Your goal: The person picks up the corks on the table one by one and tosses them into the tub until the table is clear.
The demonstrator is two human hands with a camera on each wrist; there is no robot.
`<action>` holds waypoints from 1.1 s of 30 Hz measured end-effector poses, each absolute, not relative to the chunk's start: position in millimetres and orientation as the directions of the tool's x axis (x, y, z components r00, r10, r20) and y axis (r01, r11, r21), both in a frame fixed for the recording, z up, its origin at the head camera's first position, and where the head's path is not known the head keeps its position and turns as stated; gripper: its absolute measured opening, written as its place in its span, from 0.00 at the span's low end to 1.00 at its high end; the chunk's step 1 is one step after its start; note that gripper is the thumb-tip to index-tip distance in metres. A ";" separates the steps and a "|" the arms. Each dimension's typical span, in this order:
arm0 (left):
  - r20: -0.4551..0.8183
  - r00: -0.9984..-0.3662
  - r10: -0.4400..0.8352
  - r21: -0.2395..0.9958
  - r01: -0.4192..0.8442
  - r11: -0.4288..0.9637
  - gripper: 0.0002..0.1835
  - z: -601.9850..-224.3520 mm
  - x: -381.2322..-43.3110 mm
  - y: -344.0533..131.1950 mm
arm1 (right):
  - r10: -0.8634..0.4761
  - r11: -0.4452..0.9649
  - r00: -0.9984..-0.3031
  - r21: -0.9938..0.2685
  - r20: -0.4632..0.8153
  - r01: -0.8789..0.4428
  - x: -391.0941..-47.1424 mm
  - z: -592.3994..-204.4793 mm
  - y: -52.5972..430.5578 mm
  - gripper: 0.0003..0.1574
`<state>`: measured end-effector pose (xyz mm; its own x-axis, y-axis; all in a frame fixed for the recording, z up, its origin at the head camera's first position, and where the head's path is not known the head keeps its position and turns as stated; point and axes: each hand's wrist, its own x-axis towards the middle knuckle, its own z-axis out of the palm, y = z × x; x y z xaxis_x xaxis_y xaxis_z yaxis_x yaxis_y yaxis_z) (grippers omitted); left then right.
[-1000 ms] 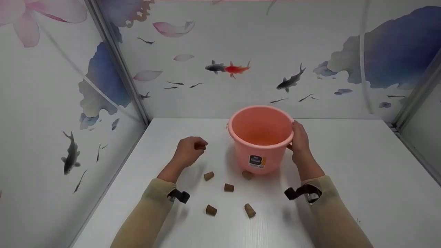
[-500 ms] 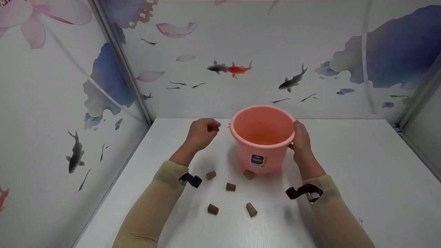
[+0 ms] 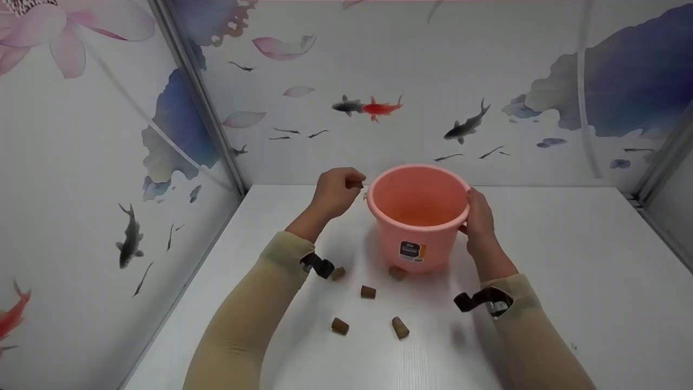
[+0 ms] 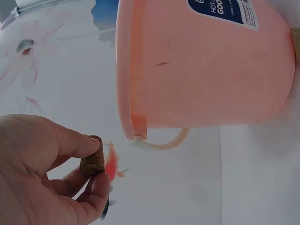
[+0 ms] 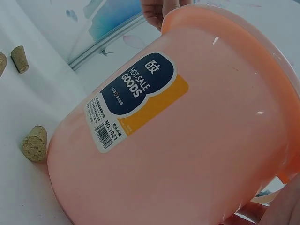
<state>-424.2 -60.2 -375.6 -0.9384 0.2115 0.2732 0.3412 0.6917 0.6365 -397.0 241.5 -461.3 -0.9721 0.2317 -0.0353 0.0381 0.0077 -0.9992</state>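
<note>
left hand (image 3: pixel 337 190): raised, pinching cork (image 4: pixel 93 159) | right hand (image 3: pixel 479 219): holding bucket (image 3: pixel 419 234) near rim

Long tan fabric left sleeve (image 3: pixel 238 314), creased at forearm; matching right sleeve (image 3: pixel 541 330). Black angular left wrist mount (image 3: pixel 320 266), similar right wrist mount (image 3: pixel 472 301), silvery part (image 3: pixel 497 308) at right cuff. Left hand (image 3: pixel 337 192), right hand (image 3: pixel 481 219) bare.

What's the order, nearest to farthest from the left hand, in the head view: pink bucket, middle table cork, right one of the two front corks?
From the left hand:
1. Pink bucket: just to its right.
2. Middle cork: on the wearer's side of the bucket.
3. Right front cork: closer to the wearer, right of the middle one.
</note>
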 end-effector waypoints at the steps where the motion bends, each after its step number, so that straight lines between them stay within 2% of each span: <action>1: 0.273 -0.938 0.214 0.637 0.342 0.691 0.14 -374.9 -424.9 -56.8 | 0.233 0.004 -0.972 -0.999 -0.040 0.042 -397.0 -461.2 241.2 0.40; 14: 0.257 -0.873 0.415 0.597 0.481 0.642 0.14 -350.9 -429.8 -10.0 | 0.229 0.009 -0.973 -0.999 -0.035 0.038 -397.8 -462.2 241.7 0.38; 24: 0.232 -0.873 0.428 0.610 0.473 0.636 0.15 -340.1 -438.5 19.7 | 0.233 0.005 -0.972 -1.000 -0.027 0.028 -398.2 -463.1 242.5 0.39; 33: 0.227 -0.864 0.449 0.586 0.490 0.646 0.15 -346.9 -439.0 38.8 | 0.226 0.007 -0.973 -0.999 -0.035 0.037 -399.1 -461.8 242.6 0.40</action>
